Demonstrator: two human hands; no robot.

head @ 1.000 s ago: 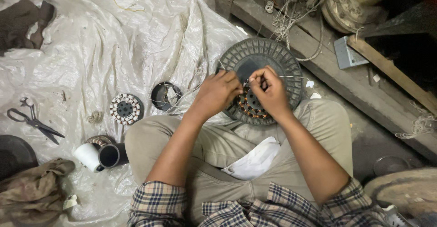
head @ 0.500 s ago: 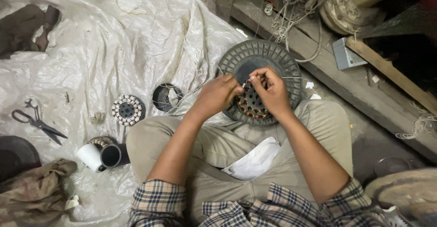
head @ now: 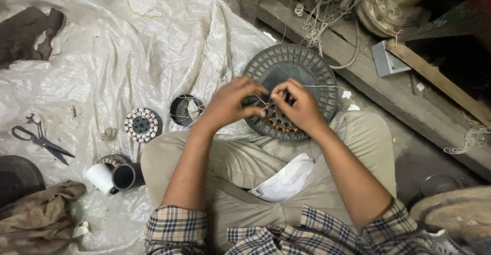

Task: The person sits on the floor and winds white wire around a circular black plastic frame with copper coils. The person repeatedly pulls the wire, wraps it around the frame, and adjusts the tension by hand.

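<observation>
I sit cross-legged with a round dark grey motor housing (head: 307,66) resting against my knees. Inside it sits a stator with copper coils (head: 280,122). My left hand (head: 230,103) and my right hand (head: 298,103) meet over the stator, fingertips pinched on thin wire (head: 319,86) that runs off to the right. Both hands hide most of the coils.
A white plastic sheet (head: 102,55) covers the floor. On it lie scissors (head: 41,138), a small wound stator (head: 141,124), a dark ring part (head: 185,110), and a white and a black cup (head: 113,177). Wooden planks (head: 409,96) and tangled cords lie at the right.
Both hands stay over the stator; the fingers shift slightly while working the thin wire. The view has drifted a little.
</observation>
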